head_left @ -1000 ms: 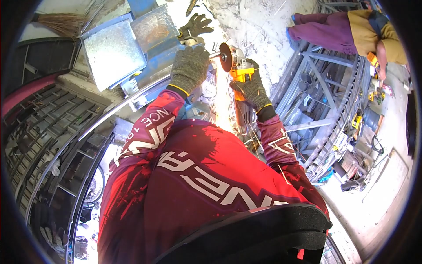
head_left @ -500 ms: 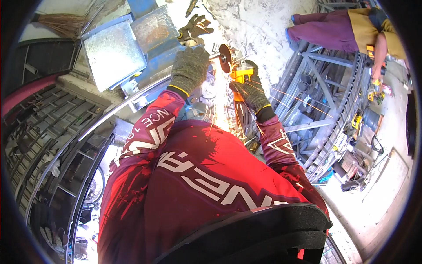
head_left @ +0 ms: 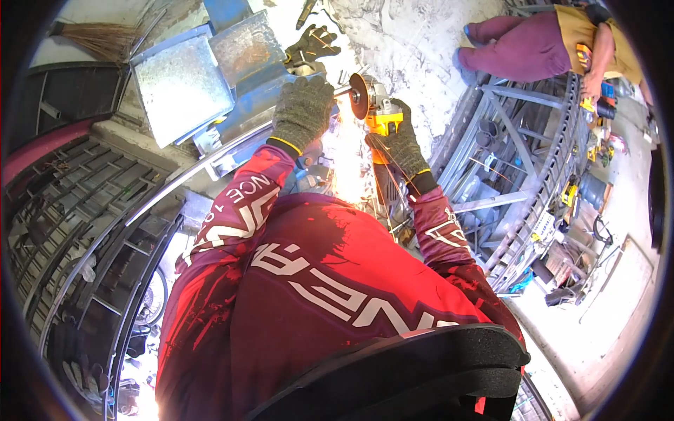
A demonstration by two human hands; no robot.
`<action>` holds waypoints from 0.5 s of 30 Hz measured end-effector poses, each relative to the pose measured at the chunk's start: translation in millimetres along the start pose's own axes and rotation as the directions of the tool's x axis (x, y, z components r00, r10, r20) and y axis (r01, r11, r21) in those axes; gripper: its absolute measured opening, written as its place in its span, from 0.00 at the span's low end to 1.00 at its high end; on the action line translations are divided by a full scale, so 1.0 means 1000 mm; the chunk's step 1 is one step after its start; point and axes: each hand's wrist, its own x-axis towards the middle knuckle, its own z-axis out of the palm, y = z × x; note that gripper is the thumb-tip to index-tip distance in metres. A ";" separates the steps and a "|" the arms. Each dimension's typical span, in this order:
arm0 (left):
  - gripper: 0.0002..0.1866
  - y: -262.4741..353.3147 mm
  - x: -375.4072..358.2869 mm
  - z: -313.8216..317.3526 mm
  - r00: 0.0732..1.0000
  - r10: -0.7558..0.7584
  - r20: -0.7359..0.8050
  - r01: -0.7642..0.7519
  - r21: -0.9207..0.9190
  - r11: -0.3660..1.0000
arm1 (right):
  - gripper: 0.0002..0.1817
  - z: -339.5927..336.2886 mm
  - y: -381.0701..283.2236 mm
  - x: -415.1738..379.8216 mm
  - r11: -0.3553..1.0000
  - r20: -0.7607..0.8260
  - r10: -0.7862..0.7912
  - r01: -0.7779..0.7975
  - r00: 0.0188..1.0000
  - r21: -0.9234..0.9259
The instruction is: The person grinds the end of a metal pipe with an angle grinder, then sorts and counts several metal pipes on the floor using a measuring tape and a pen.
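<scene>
My left hand (head_left: 303, 112), in a dark grey knit glove with a yellow cuff edge, is closed over the end part of a long metal bar (head_left: 184, 179). The bar runs from the lower left up to the cutting disc (head_left: 359, 96). My right hand (head_left: 401, 146), gloved alike, grips a yellow angle grinder (head_left: 384, 121) whose reddish-brown disc stands on edge at the bar's tip. Bright sparks (head_left: 353, 165) stream down from the contact toward my body. Just beyond my left hand lies another dark glove (head_left: 314, 43) on the blue metal stand (head_left: 261, 95).
A metal plate (head_left: 184, 85) tops the stand on the left. Steel frames (head_left: 523, 112) lean at right, metal racks (head_left: 60, 210) at left. A co-worker (head_left: 519, 49) stands upper right, a hand (head_left: 593, 85) near yellow power tools (head_left: 570, 193). A straw broom (head_left: 98, 34) lies upper left.
The grinder and disc have shifted very slightly downward, and the spark stream is broader. The co-worker's arm and body have moved a little. My left hand stays in place.
</scene>
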 end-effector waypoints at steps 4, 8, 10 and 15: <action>0.13 0.000 0.001 -0.004 0.999 -0.006 0.049 0.006 0.000 1.000 | 0.49 -0.002 0.000 0.001 0.923 -0.060 0.009 -0.031 0.998 -0.384; 0.12 -0.001 0.001 -0.001 1.000 0.002 -0.001 -0.002 -0.033 0.999 | 0.49 -0.007 0.013 0.003 0.945 -0.039 -0.031 0.017 0.999 -0.327; 0.11 -0.001 0.000 0.001 0.997 0.017 -0.070 -0.020 -0.036 0.999 | 0.49 -0.001 0.002 0.002 0.940 -0.058 0.008 -0.027 0.998 -0.340; 0.13 0.000 0.000 -0.003 1.000 -0.006 -0.003 0.006 -0.028 1.000 | 0.51 -0.002 0.008 -0.001 0.993 -0.028 -0.025 0.022 0.999 -0.117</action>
